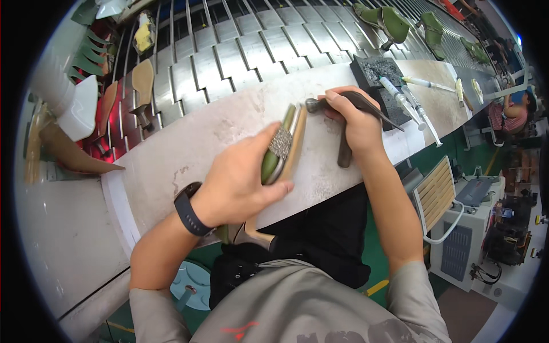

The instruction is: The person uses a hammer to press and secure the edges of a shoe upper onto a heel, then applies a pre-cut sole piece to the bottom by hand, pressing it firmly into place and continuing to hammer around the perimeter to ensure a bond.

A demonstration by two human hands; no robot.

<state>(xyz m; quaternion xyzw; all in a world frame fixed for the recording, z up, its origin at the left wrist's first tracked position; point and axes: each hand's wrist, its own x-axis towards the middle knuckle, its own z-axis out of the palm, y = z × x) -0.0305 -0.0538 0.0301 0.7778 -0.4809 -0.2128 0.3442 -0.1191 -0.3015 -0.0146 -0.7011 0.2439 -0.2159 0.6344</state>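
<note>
- Your left hand (234,177) is wrapped around the green shoe (270,166) with the glittery band, thumb on the tan sole side
- Your right hand (357,117) is closed around the hammer (344,151); hands apart from each other
- Shoe is at the middle of the bench (326,180), on its side, long axis running away from you and a bit right, sole turned to the right hand
- Key relation: round hammer face sits just right of the shoe's far end, a small gap between, no contact that I can see; left hand is nearer the shoe
- Count: 1 shoe in hand, 1 hammer, 3 syringes (394,90) right of your right hand, at least 3 green shoes (394,26) on the slatted conveyor (257,51), 1 watch (191,208) on your left wrist
</note>
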